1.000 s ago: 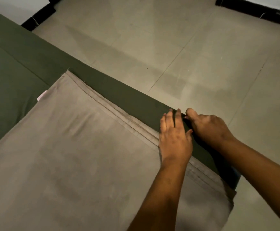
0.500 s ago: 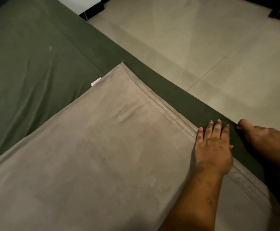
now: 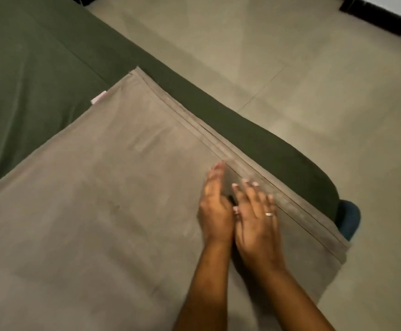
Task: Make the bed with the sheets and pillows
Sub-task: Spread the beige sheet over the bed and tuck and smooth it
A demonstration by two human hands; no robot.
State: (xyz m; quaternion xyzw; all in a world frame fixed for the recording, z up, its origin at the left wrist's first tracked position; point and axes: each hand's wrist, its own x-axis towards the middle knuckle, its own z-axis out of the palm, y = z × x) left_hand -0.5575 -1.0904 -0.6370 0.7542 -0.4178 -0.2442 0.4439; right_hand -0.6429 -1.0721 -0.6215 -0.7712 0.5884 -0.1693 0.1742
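Observation:
A folded grey-brown sheet (image 3: 104,211) lies flat across the near part of the bed, its layered hem running along the bed's right side. Under it is the dark green fitted sheet (image 3: 27,68) that covers the mattress. My left hand (image 3: 215,211) and my right hand (image 3: 256,218) lie side by side on the grey sheet near its hem, fingers straight, palms down, blurred by motion. The right hand wears a ring. No pillow is in view.
The bed's right edge (image 3: 254,130) curves down to a corner where a blue mattress part (image 3: 348,218) shows. Beyond it lies a tiled floor (image 3: 290,68) with a dark skirting board (image 3: 385,22) at the far right.
My right hand has come off the green bed edge onto the grey sheet beside the left hand. Both hands have drawn back from the hem toward me.

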